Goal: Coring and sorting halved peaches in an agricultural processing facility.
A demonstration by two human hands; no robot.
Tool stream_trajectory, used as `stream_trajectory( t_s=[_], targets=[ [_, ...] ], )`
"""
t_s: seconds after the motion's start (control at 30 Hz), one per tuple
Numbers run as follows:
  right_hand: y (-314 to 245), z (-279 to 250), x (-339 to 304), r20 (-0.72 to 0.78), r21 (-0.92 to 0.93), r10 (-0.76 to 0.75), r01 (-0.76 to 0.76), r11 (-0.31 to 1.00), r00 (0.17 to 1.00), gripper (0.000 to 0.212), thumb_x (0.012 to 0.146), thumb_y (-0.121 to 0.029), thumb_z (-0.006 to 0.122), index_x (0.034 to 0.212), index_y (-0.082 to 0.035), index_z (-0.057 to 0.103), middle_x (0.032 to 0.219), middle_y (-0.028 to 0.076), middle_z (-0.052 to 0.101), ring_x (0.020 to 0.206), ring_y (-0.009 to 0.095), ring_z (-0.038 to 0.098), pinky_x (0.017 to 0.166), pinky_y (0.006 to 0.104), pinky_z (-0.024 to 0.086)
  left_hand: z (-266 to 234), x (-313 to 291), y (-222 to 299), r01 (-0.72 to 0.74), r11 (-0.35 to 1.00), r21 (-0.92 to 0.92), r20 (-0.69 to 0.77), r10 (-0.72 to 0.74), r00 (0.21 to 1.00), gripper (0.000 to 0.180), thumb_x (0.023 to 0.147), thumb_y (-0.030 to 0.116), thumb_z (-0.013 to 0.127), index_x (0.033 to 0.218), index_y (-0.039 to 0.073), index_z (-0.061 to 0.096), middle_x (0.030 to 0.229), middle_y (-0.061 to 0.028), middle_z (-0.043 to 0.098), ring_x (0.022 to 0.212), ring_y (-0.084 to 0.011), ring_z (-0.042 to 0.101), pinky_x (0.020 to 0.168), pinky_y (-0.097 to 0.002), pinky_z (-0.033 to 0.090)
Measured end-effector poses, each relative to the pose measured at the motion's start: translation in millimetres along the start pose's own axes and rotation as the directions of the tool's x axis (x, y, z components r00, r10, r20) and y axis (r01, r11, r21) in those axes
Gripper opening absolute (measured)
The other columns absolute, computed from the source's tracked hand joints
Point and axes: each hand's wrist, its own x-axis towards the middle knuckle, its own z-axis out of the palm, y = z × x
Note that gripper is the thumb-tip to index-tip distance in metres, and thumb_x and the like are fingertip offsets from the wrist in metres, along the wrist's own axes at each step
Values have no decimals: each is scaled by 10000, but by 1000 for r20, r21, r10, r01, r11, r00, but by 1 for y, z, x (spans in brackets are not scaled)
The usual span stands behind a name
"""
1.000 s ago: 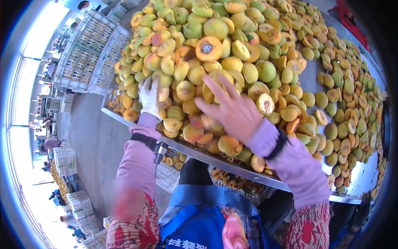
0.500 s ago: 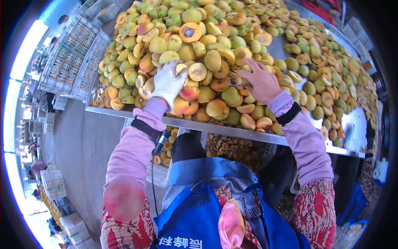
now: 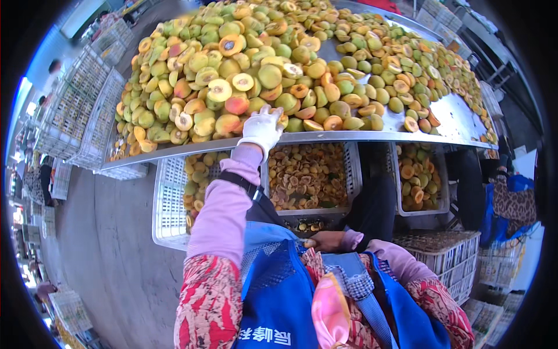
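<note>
A large heap of yellow-green peaches (image 3: 203, 75), some whole and many cut in half, covers the metal table in front of me. My left hand (image 3: 263, 129), in a white glove, reaches to the near edge of the heap. Its fingers are a little apart and touch the fruit beside a red-blushed peach (image 3: 237, 105). My right hand (image 3: 328, 240) is bare and drawn back low against my waist, with its fingers curled together. A small pale bit shows at its fingertips, too small to name.
The table's metal rim (image 3: 232, 145) runs across in front of me. Beneath it stand a white crate (image 3: 170, 200) of peaches, a crate of browned scraps (image 3: 308, 180) and another fruit crate (image 3: 423, 213). Stacked crates (image 3: 75, 110) rise at left. A person in leopard-print sleeves (image 3: 514, 200) is at right.
My right hand has left the heap, where it held a small metal tool, and dropped to my waist. My left hand has moved to the heap's near edge. The view has shifted, showing more crates.
</note>
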Motion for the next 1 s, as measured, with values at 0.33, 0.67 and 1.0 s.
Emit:
stream_trajectory(
  t_s=[0.33, 0.67, 1.0],
  targets=[
    [-33, 11, -122, -764, 311, -24, 401, 862, 645, 194, 861, -161, 564, 975, -6, 591, 946, 59, 605, 908, 143, 565, 835, 280, 444, -25, 24, -3, -52, 998, 27, 158, 47, 986, 479, 682, 268, 638, 1130, 142, 523, 1071, -168, 553, 1010, -316, 545, 861, -400, 449],
    [-94, -41, -145, -883, 343, 51, 567, 749, 467, 171, 892, -239, 522, 877, -71, 493, 506, 13, 459, 374, 91, 434, 320, 215, 317, -19, -24, 5, 86, -340, -936, 230, -410, 883, 288, 716, 55, 578, 998, 25, 526, 877, -99, 588, 754, -242, 593, 549, -377, 513],
    [-115, -82, 15, -898, -36, -205, 400, 916, 389, 302, 876, -258, 540, 1030, -9, 466, 804, 105, 574, 731, 220, 580, 669, 332, 456, -4, -102, 75, 65, -789, -610, 352, -197, 915, 321, 912, 175, 420, 1162, -23, 459, 1120, -140, 539, 1022, -246, 535, 937, -371, 410]
  ],
)
